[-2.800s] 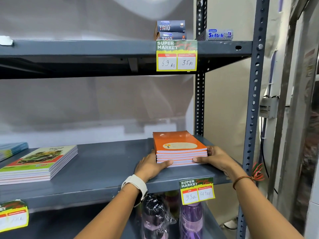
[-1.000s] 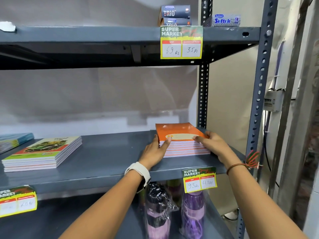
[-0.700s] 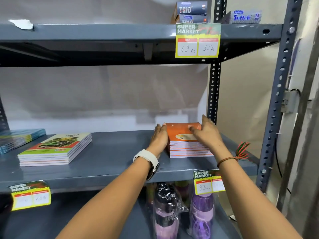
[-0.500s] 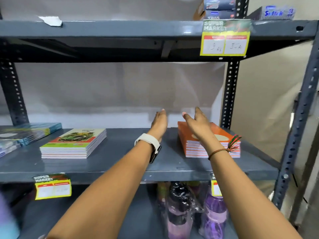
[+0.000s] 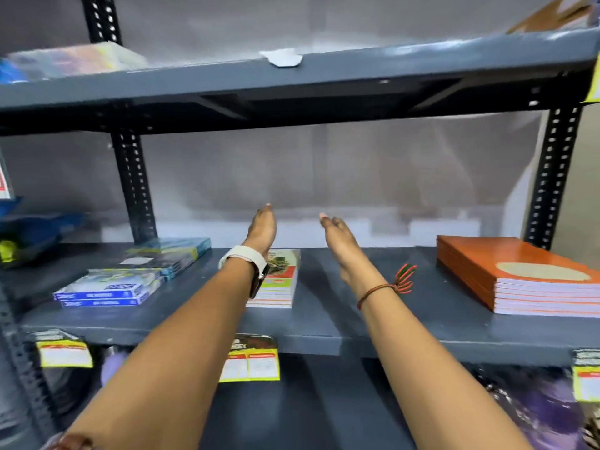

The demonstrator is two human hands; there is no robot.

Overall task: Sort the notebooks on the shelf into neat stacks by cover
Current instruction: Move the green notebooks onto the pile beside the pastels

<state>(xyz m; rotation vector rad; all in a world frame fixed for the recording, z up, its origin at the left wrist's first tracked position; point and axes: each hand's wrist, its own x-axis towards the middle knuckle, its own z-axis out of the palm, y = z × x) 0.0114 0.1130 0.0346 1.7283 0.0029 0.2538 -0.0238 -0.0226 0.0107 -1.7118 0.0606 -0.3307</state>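
Note:
A neat stack of orange notebooks [image 5: 506, 267] lies at the right end of the grey middle shelf [image 5: 324, 323]. A stack with green and red car covers [image 5: 282, 280] sits mid-shelf, partly hidden behind my left wrist. Further left lie a blue-covered stack [image 5: 107, 289] and, behind it, a teal stack [image 5: 172, 251]. My left hand [image 5: 262, 227] and my right hand [image 5: 339, 237] hover above the shelf between the car stack and the orange stack, fingers extended, holding nothing.
Black perforated uprights stand at the back left [image 5: 133, 190] and right [image 5: 552, 177]. The upper shelf [image 5: 292, 76] hangs close overhead. Yellow price tags [image 5: 250, 358] clip to the shelf's front edge. Purple bottles [image 5: 545, 414] stand on the lower shelf. Blue items [image 5: 29, 228] crowd the far left.
Both hands have let go of the orange stack and moved left, now open over the shelf's middle. The view has swung left, so the blue and teal stacks are now in sight.

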